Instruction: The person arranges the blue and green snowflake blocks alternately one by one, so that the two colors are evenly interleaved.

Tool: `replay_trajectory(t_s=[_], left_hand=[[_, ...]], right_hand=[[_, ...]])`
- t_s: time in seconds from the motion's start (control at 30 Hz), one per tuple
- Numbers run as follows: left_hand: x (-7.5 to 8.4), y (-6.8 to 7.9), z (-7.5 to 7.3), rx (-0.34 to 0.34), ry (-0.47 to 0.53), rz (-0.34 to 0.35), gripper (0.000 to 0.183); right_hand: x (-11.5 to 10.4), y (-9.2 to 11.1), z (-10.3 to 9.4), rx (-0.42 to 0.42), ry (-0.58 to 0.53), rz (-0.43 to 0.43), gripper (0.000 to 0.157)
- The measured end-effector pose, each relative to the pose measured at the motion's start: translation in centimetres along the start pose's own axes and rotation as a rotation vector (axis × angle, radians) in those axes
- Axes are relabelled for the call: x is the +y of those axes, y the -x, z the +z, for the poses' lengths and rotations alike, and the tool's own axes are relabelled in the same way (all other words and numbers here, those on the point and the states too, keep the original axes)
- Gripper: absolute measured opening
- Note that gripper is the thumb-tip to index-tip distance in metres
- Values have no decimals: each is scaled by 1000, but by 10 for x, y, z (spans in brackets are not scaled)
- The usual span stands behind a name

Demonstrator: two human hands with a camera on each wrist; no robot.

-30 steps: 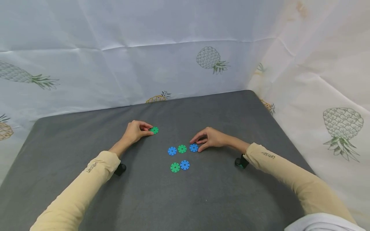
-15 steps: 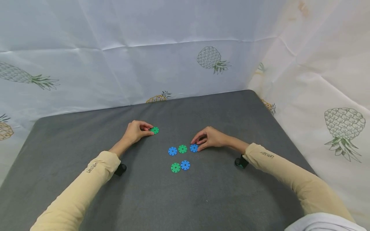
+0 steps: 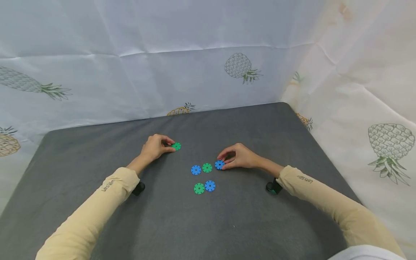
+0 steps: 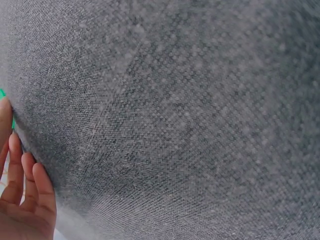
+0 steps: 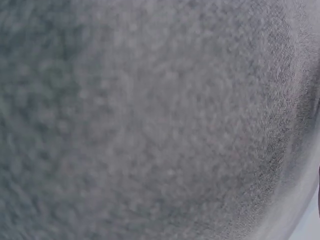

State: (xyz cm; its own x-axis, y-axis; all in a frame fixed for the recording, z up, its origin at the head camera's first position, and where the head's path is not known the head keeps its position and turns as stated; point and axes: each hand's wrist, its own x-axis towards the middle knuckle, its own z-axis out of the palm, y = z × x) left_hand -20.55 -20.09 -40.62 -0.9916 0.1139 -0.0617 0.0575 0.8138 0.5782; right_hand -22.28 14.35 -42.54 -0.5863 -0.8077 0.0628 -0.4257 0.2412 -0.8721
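Note:
My left hand [image 3: 154, 147] pinches a green notched disc [image 3: 177, 146] between thumb and fingers at the far left of the group. The left wrist view shows a sliver of that green disc [image 4: 2, 93] beside the thumb. With thumb and fingers, my right hand [image 3: 242, 156] holds a blue notched disc [image 3: 219, 165] by its edge. Left of it lie another green disc [image 3: 207, 167] and a second blue disc [image 3: 196, 170]. Nearer to me, a third green disc [image 3: 199, 188] and a third blue disc [image 3: 209, 186] lie side by side.
Grey cloth [image 3: 175, 224] covers the table. White curtains with pineapple prints [image 3: 238, 65] hang behind it and along the right side. A black wrist camera [image 3: 274, 186] sits under the right forearm, another [image 3: 138, 188] under the left. Only blurred cloth fills most of the right wrist view.
The blue disc at my right hand has shifted slightly away from me, with the fingers now around its edge. My left hand and its green disc stay put; the head view drifts slightly.

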Motion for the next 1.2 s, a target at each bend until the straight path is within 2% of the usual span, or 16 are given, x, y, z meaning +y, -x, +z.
replay_trajectory(t_s=[0.3, 0.53, 0.7, 0.93, 1.07, 1.2], left_hand=[[0, 1, 1, 3, 3, -2, 29], [1, 0, 0, -6, 3, -16, 29], [0, -1, 1, -8, 8, -17, 29], [-1, -1, 1, -7, 17, -19, 29], [-2, -1, 1, -10, 22, -20, 29], [-2, -2, 1, -13, 26, -20, 29]], right_hand=[[5, 3, 2, 13, -31, 11, 35], [0, -3, -4, -86, 137, -14, 34], [-6, -9, -7, -145, 159, 5, 39], [-7, -11, -8, -159, 203, -62, 38], [-7, -12, -8, -170, 203, -66, 37], [-5, -12, -7, -145, 219, -51, 33]])
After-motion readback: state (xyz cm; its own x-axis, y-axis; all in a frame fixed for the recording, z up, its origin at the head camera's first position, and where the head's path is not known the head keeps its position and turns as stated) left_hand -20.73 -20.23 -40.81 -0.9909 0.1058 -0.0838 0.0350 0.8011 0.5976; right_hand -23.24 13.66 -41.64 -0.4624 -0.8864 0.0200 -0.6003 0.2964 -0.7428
